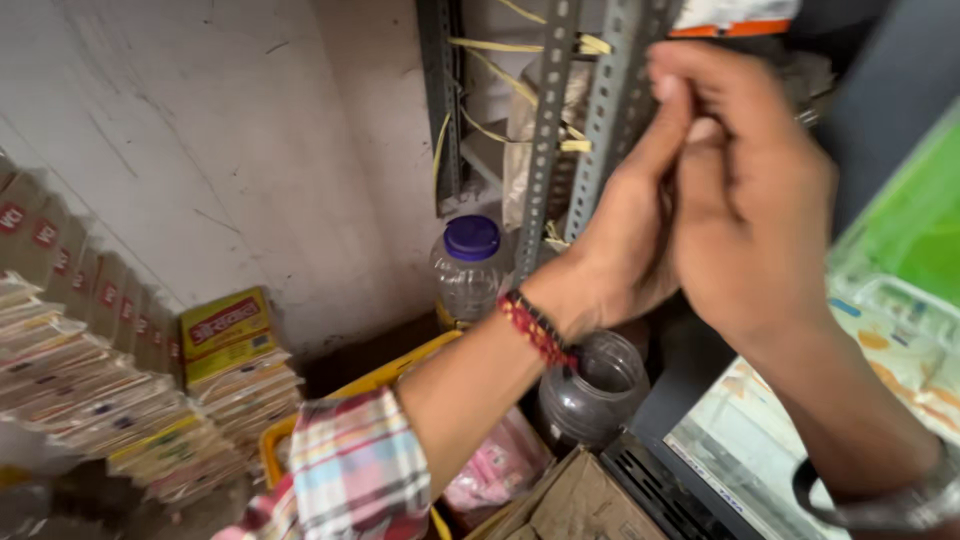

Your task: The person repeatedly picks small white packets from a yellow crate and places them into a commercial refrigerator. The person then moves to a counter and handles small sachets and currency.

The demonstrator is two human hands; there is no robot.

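Nearest, the right hand (755, 200) and left hand (625, 240) are raised together against the slotted metal rack (548, 130), fingers curled and pinched on each other; whether they grip anything I cannot tell. Below the wrists an open clear jar (595, 385) stands near a yellow crate (390, 378). Farther back, a purple-lidded jar (470, 265) sits at the rack's foot by the wall.

Slotted steel uprights (545, 140) block the reach ahead; open room lies left, along the bare wall (230, 150).
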